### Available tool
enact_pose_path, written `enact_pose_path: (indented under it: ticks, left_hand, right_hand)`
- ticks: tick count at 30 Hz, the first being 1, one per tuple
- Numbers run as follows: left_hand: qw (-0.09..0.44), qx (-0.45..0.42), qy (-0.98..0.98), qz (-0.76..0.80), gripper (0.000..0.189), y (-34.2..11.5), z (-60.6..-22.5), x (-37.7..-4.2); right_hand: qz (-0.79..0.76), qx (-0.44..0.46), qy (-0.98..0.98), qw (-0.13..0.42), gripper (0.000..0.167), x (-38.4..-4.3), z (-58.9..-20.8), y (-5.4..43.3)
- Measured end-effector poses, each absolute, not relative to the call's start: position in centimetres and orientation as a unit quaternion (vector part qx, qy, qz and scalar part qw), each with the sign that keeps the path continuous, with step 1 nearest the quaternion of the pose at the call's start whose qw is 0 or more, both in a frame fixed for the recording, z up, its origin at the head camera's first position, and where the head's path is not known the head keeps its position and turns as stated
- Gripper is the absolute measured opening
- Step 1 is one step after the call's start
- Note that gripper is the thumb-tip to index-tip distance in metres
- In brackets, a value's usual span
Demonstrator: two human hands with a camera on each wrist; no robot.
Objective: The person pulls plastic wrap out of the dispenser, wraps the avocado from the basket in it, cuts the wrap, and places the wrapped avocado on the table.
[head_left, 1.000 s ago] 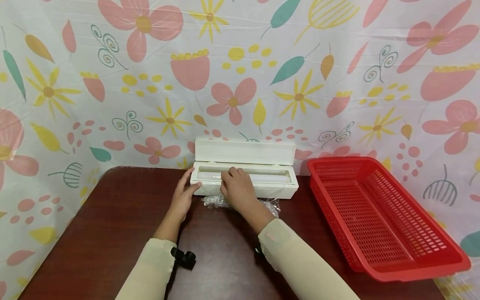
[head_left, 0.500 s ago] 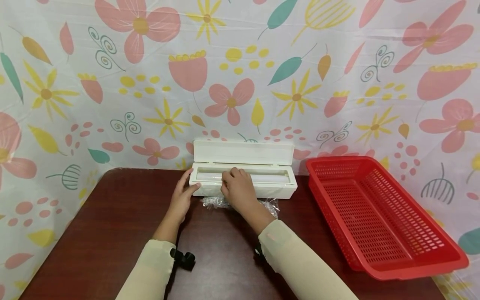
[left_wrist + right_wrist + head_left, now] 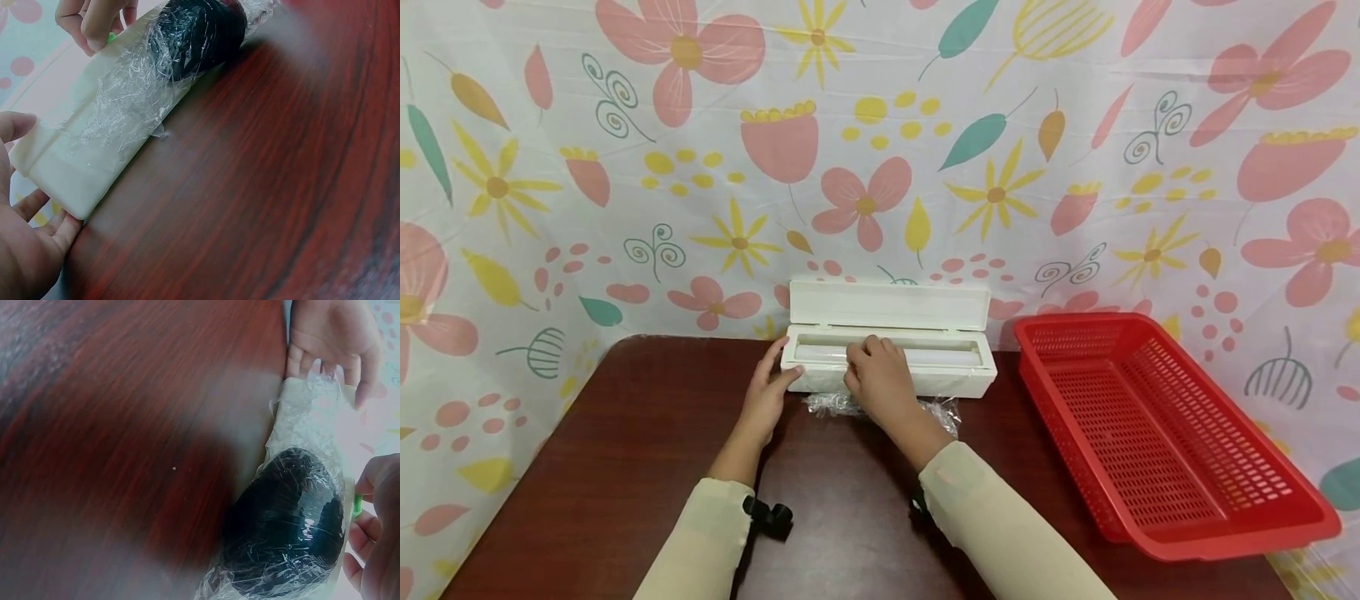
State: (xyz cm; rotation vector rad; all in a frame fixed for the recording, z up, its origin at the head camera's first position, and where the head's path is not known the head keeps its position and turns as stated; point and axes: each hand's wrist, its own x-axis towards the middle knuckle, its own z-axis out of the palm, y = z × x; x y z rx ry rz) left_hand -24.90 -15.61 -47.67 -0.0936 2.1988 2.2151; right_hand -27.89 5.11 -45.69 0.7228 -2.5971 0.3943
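Observation:
A white cling film dispenser [image 3: 951, 383] stands against the back wall with its lid [image 3: 887, 304] raised and a pale roll [image 3: 943, 357] inside. My left hand [image 3: 762, 404] grips its left end, thumb at the front edge. With bent fingers, my right hand [image 3: 882, 383] pinches a small green slide cutter [image 3: 357, 505] at the dispenser's front rim. Clear cling film [image 3: 128, 100] drapes over the front face. Wrapped in that film, a dark rounded object [image 3: 287, 525] lies before the dispenser; its kind cannot be made out. In the head view my right hand and forearm hide it.
A red perforated plastic basket [image 3: 1150, 425] is at the right of the dark brown tabletop [image 3: 842, 517]. Flower-patterned cloth [image 3: 865, 108] hangs close behind the dispenser. A black wrist mount [image 3: 767, 518] juts from my left cuff.
My right hand has shifted very slightly to the right along the dispenser's front rim. My left hand keeps its place on the left end.

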Motion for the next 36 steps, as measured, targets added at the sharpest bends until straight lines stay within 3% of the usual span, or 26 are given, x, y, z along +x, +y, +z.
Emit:
enact_pose_path:
  ticks: [18,36]
  left_hand:
    - [0.016,-0.029,0.709,0.704,0.064,-15.7,-47.5,-24.8]
    - [0.012,-0.033,0.711,0.703,0.062,-15.8,-48.8,-25.5]
  right_hand:
    - [0.153,0.25,-0.926,0.237,0.015,-28.3,-46.4,5.3]
    - [0.154,0.244,-0.93,0.226,0.012,-27.9,-46.0,5.8]
